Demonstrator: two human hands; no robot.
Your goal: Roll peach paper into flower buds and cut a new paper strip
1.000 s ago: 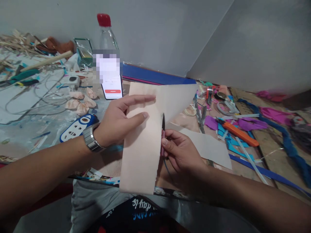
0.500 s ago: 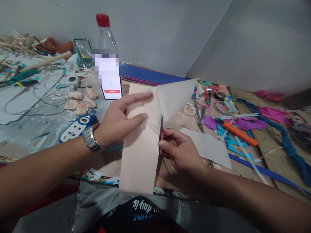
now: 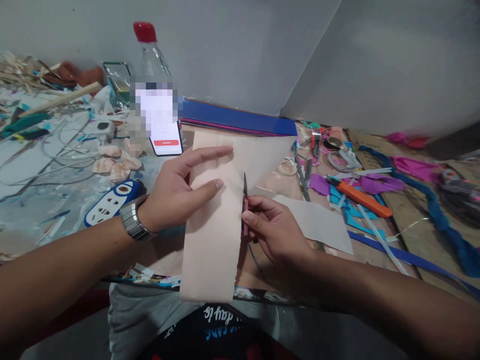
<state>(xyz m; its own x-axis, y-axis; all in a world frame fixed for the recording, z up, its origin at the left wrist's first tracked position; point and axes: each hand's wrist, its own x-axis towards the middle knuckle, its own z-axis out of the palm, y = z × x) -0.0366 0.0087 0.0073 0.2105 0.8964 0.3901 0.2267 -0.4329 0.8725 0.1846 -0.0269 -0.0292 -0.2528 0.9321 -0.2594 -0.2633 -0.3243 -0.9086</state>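
Note:
A long pale peach sheet of paper (image 3: 212, 250) spans the middle and overhangs the table's front edge. My left hand (image 3: 176, 192) holds it by its left side, index finger and thumb spread across the top; the other fingers are hidden. Scissors (image 3: 245, 200) with pinkish handles are gripped in my right hand (image 3: 275, 225), their blades pointing away from me at the cut in the sheet. Beyond the blades the part right of the cut (image 3: 264, 150) fans out as a corner. Below the scissors the sheet's right edge is slightly ragged.
A lit phone (image 3: 167, 137) leans by a red-capped bottle (image 3: 146, 35). Left of my wrist lies a power strip (image 3: 108, 204), near peach fabric-like pieces (image 3: 116, 165). To the right are a pale paper piece (image 3: 318, 222), an orange cutter knife (image 3: 363, 197) and coloured scraps.
The scissors have advanced slightly up the sheet, and the corner beyond them has dropped flatter. My left hand keeps its hold. The whole view has shifted a little.

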